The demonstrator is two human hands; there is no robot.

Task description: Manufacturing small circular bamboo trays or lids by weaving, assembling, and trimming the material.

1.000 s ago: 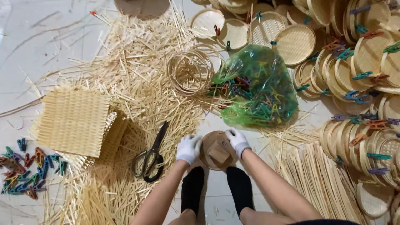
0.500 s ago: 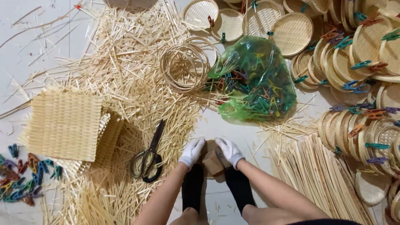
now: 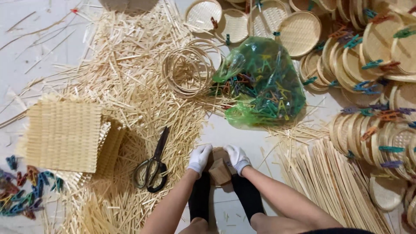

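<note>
Both my hands wear white gloves and grip a small round wooden block point(image 3: 219, 170) on the floor between my black-socked feet. My left hand point(image 3: 199, 158) holds its left side, my right hand point(image 3: 237, 159) its right side. A pair of black-handled scissors point(image 3: 152, 164) lies on bamboo offcuts just left of my left hand. A green plastic bag point(image 3: 262, 82) full of coloured clothes pegs sits just beyond the block.
Loose bamboo strips point(image 3: 130, 73) cover the floor. Square woven mats point(image 3: 65, 134) are stacked at left, with coloured pegs point(image 3: 24, 193) beside them. Coiled bamboo hoops point(image 3: 188, 69) lie near the bag. Round woven trays point(image 3: 368, 56), many pegged, fill the right. Long slats point(image 3: 342, 186) lie at lower right.
The view has shifted, so everything sits a little lower and further right in the frame. My hands have stayed on the wooden block and closed in slightly around it.
</note>
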